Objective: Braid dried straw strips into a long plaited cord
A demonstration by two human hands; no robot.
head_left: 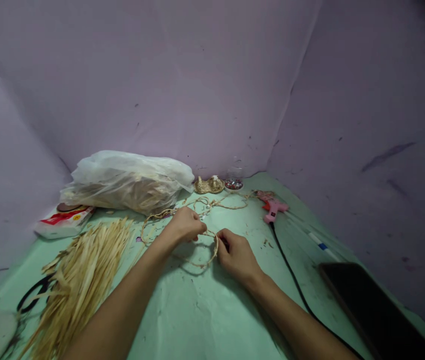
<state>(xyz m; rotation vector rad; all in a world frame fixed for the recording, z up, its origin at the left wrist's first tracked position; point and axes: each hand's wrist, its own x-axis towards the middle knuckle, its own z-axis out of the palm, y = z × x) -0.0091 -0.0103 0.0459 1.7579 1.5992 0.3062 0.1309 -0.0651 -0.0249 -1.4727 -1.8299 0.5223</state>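
A thin twisted straw cord (198,265) runs between my two hands and hangs in a loop over the green surface. My left hand (186,225) pinches it, fingers closed. My right hand (237,252) grips the same cord at the right side of the loop, its fingertips partly hidden. More of the cord lies in loose curls behind my hands. To the left of my left arm a bundle of dry straw strips (92,265) is spread out.
A filled plastic bag (130,180), a woven straw piece (208,185) and a clear tub of small beads (234,184) stand along the back wall. Rightward lie a pink glue gun (274,207) with a black cable, a pen (323,246) and a dark phone-like slab (373,310). Black scissors handles (34,295) show at left.
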